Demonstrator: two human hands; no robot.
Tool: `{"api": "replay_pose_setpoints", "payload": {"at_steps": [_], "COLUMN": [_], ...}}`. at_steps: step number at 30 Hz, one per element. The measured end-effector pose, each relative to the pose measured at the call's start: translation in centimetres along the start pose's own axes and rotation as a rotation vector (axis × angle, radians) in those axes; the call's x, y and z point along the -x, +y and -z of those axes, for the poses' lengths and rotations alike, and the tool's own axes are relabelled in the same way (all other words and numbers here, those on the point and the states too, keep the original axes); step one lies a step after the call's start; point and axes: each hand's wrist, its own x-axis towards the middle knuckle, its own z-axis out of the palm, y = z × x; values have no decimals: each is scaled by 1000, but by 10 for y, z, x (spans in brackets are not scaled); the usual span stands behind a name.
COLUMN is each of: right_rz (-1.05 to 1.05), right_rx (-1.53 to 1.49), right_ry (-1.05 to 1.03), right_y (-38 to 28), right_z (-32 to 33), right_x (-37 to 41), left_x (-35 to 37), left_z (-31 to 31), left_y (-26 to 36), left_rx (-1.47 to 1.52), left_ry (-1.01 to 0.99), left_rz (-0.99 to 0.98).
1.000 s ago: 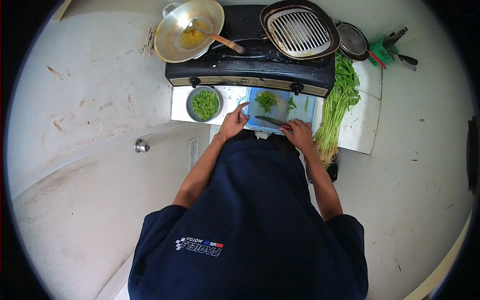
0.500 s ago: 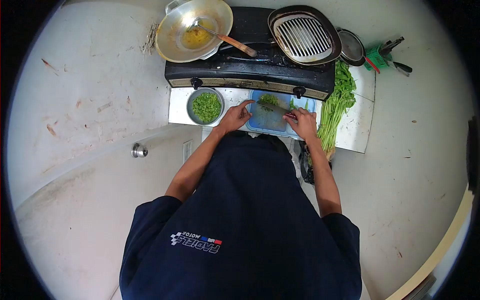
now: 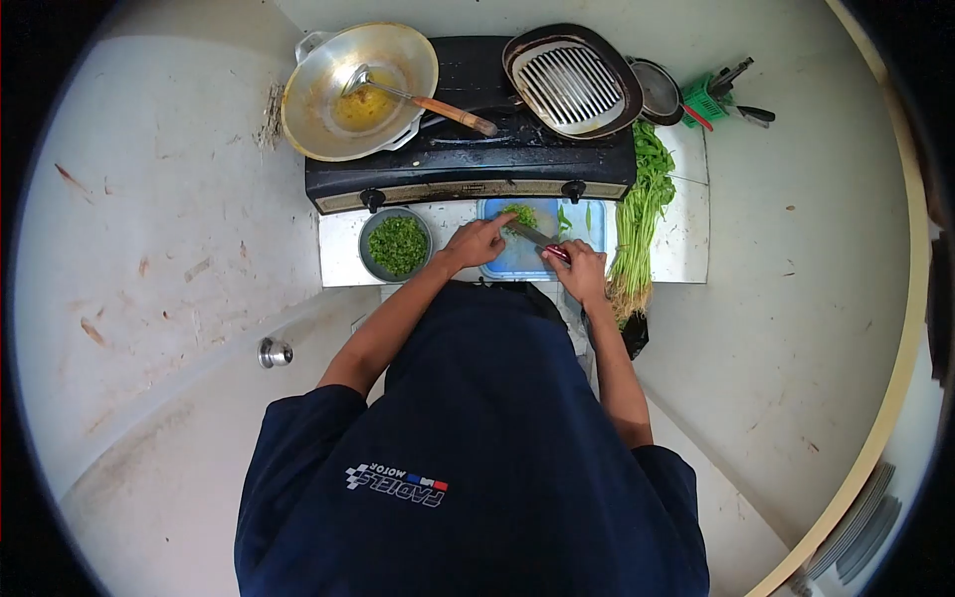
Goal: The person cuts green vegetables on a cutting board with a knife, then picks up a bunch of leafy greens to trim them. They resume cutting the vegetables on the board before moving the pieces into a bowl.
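My right hand (image 3: 577, 269) is closed round the dark red handle of a kitchen knife (image 3: 533, 235), its blade slanting up and left across a blue cutting board (image 3: 519, 267). Chopped greens (image 3: 521, 214) lie in a small heap at the far left part of the board, beside the blade's tip. From the left, my left hand (image 3: 477, 242) reaches over the board's edge with the index finger stretched to the heap and blade tip, the other fingers bent. To its left stands a grey bowl (image 3: 426, 261) filled with finely chopped greens (image 3: 397, 246).
Behind the board is a black gas stove (image 3: 468, 164) carrying a wok (image 3: 298, 104) with a wooden-handled ladle (image 3: 453, 112) and a grill pan (image 3: 569, 87). Long-stemmed leafy greens (image 3: 637, 224) lie at right. Farther back are a strainer (image 3: 657, 92) and a green utensil basket (image 3: 702, 101).
The camera view has shifted. My left index finger has come right over to the chopped heap by the blade tip, and the knife now slants more steeply across the board.
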Motion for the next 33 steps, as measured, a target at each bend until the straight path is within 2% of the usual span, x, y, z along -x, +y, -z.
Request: {"api": "replay_pose_setpoints", "payload": {"at_steps": [6,9,17,21,24,27,30,33], "right_rz": [-125,-147,-242,-261,-385,-466,-479,-473], "right_rx": [-31,-37,-101,-130,-266,-353,-372,-393], "right_ry": [38,78,174,250,278,283,307,326], "right_y": [-14,-25,-39,-25,-16,-5,11,32], "right_z": [-16,-20,-43,-57,-62,-61,-60,-54], "right_x": [8,16,51,73,88,99,108,115], "left_x": [4,1,-9,-13,-17,-26,-37,-58], "left_z": [10,9,6,11,9,-2,-11,-32], "left_y": [5,-3,-24,-15,-5,6,24,33], "left_rx": [15,-18,-25,-29,-4,31,73,64], "left_ry": [-65,-19,11,4,19,140,89,105], "left_rz": [-147,-180,-135,-63,-92,-210,-202,-279]}}
